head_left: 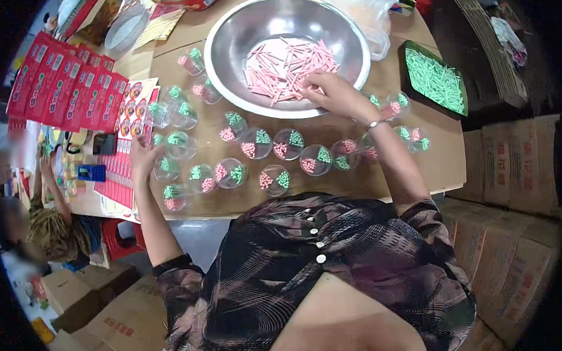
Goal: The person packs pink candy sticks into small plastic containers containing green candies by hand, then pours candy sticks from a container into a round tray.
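My right hand (339, 97) reaches over the near rim of a large steel bowl (222, 94). Its fingers are pinched together on pink sticks (283, 67) lying in the bowl. At the left, my left hand (144, 160) is beside clear round cups that hold green sticks (177, 137). Its thumb and fingers are apart, and I see nothing held between them. Many clear cups stand in front of me. Several hold bundles of both pink and green sticks, such as one cup (256, 143) near the bowl. My right forearm partly hides cups behind it.
A dark tray of green sticks (435, 80) stands at the right edge of the cardboard-covered table (355, 179). Red printed cards (67, 81) are stacked at the left, with a blue box (92, 173) nearby. Another person (57, 230) sits at far left. Cartons (510, 167) stand at right.
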Demonstrator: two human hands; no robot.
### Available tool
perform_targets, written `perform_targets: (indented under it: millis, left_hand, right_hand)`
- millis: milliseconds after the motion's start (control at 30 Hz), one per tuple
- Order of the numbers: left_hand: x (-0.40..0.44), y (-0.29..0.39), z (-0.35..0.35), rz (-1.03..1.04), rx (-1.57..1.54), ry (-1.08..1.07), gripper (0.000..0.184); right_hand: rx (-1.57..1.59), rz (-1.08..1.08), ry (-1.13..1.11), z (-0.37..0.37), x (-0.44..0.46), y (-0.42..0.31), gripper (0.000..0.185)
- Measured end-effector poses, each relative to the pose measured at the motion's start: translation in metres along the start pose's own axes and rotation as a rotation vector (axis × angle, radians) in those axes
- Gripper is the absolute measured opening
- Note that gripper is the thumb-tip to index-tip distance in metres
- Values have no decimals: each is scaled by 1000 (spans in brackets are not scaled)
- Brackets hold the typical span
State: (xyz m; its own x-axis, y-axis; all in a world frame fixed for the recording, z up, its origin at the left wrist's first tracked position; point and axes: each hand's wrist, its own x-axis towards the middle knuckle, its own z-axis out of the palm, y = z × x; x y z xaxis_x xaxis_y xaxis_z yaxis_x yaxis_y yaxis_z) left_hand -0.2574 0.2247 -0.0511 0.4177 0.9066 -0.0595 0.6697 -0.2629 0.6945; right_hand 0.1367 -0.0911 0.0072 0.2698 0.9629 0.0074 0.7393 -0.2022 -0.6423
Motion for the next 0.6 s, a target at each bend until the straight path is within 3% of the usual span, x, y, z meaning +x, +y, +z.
perform_targets:
  millis: [33, 100, 167, 200, 267, 333, 367, 433, 500, 533, 600]
  left_hand:
    - [6, -11, 2, 162, 203, 152, 72]
    - [-9, 49, -4, 244, 435, 304, 71]
    - [-6, 82, 6, 443, 494, 508, 58]
    - [-5, 102, 13, 448, 492, 501, 58]
    - [-2, 144, 32, 554, 64, 188, 53]
    - [-12, 185, 69, 602, -134, -64, 40]
    - [-25, 210, 79, 530, -84, -189, 41]
    - [-4, 204, 117, 695, 48, -285, 45]
    - [4, 213, 136, 706, 124, -399, 51]
    - [7, 222, 138, 687, 155, -502, 59]
    - [7, 240, 146, 738, 394, -593, 70]
  right_hand:
    - [-37, 33, 64, -3, -2, 2, 19]
    - [-236, 156, 179, -11, 2, 16, 19]
    - [-291, 449, 60, -31, 18, 10, 21]
    - [-290, 458, 61, -31, 26, 15, 21]
    - [-254, 438, 12, -25, 46, 31, 20]
    - [-220, 412, -31, -18, 66, 48, 19]
    - [-202, 399, -53, -15, 74, 54, 19]
    - [-167, 373, -97, -11, 88, 60, 18]
    - [-343, 129, -429, -16, 94, 54, 26]
    - [-342, 132, -427, -18, 89, 52, 26]
    - [-269, 157, -162, -20, 68, 48, 30]
